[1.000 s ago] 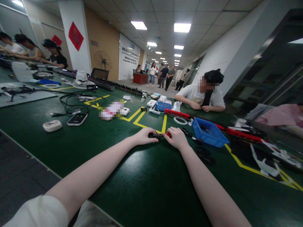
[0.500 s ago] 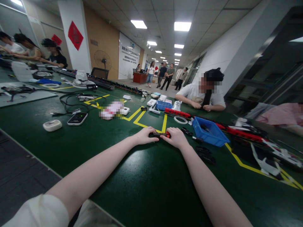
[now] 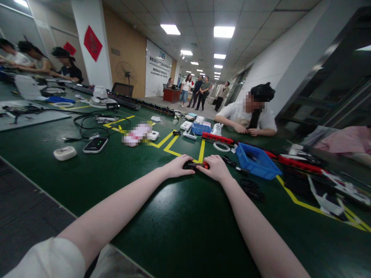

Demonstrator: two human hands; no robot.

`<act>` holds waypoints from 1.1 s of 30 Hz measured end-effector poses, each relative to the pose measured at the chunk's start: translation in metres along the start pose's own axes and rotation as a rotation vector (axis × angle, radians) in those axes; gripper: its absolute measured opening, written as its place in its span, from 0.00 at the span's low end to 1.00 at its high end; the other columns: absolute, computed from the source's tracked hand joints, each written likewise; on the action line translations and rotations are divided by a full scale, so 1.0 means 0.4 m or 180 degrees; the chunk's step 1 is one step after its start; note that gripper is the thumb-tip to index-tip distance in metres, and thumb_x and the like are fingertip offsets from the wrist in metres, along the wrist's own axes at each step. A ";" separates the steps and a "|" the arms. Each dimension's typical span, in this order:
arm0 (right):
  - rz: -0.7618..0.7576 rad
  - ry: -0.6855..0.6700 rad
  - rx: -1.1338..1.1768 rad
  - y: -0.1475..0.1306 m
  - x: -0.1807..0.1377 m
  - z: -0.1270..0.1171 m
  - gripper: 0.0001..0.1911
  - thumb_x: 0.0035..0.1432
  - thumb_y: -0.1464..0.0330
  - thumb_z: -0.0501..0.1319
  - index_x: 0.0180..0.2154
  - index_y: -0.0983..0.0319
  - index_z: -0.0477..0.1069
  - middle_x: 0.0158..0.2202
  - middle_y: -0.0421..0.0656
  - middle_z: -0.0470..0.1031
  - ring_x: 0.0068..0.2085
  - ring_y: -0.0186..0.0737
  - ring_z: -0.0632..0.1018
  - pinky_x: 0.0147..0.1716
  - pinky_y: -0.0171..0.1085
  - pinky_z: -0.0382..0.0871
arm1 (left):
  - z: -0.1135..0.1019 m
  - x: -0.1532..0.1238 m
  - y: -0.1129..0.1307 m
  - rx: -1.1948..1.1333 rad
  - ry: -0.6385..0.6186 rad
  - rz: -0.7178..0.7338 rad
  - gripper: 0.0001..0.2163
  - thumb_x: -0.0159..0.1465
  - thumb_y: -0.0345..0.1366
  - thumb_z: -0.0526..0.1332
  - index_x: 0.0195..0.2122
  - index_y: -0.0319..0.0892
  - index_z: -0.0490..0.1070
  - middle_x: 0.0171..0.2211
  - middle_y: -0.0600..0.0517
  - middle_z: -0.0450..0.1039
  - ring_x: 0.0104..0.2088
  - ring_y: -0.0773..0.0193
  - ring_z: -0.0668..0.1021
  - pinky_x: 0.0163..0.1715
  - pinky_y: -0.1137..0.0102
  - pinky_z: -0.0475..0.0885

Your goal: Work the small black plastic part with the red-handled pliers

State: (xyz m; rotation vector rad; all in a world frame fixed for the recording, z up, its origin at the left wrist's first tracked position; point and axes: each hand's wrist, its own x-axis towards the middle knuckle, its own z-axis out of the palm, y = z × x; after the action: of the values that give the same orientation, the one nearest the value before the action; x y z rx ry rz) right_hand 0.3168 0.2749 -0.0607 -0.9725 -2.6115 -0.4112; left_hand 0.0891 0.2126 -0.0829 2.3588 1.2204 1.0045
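Note:
Over the green table, straight ahead of me, my two hands meet. My left hand (image 3: 179, 167) is closed around a small black part (image 3: 188, 165), whose exact kind I cannot make out. In my right hand (image 3: 216, 168) is a pair of red-handled pliers (image 3: 206, 165), mostly covered by the fingers. The dark jaws of the pliers point left and lie against the black part. Just to the right of my right hand are black pieces (image 3: 228, 161) and a coil of black cable-like material (image 3: 251, 189).
A blue bin (image 3: 257, 162) stands at the right, with a smaller blue basket (image 3: 200, 129) farther back. To the left lie a white device with green lights (image 3: 95, 145), a white case (image 3: 65, 153) and black cables (image 3: 84, 123). A co-worker (image 3: 249, 112) sits across the table.
The black part in my left hand shows a little more now, and the hands have barely moved. In the background, standing people have shifted slightly.

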 end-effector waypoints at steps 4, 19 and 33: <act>-0.0006 0.0019 0.0008 0.004 0.000 0.004 0.26 0.62 0.46 0.53 0.25 0.59 0.66 0.29 0.45 0.74 0.35 0.42 0.71 0.42 0.41 0.59 | 0.004 0.000 -0.005 0.0042 -0.0011 0.0016 0.23 0.60 0.45 0.67 0.53 0.38 0.69 0.48 0.42 0.71 0.48 0.53 0.76 0.51 0.59 0.71; 0.0195 -0.0090 0.0304 -0.006 -0.002 -0.007 0.23 0.61 0.47 0.55 0.26 0.59 0.65 0.29 0.43 0.71 0.32 0.40 0.70 0.31 0.37 0.59 | 0.003 -0.002 -0.002 0.0044 -0.0031 -0.0079 0.24 0.60 0.44 0.66 0.55 0.38 0.68 0.50 0.41 0.72 0.50 0.51 0.75 0.53 0.58 0.70; 0.0101 -0.0015 0.0249 -0.007 -0.001 -0.007 0.23 0.61 0.48 0.56 0.27 0.59 0.66 0.30 0.45 0.72 0.32 0.41 0.71 0.32 0.38 0.60 | -0.002 0.002 -0.002 -0.0268 0.0079 -0.0201 0.17 0.57 0.42 0.69 0.42 0.38 0.70 0.42 0.45 0.75 0.42 0.54 0.77 0.44 0.61 0.72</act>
State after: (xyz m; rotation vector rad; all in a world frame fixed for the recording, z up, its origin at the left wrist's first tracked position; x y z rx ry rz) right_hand 0.3156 0.2717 -0.0587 -0.9889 -2.5917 -0.2969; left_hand 0.0886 0.2138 -0.0823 2.2365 1.2288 1.0468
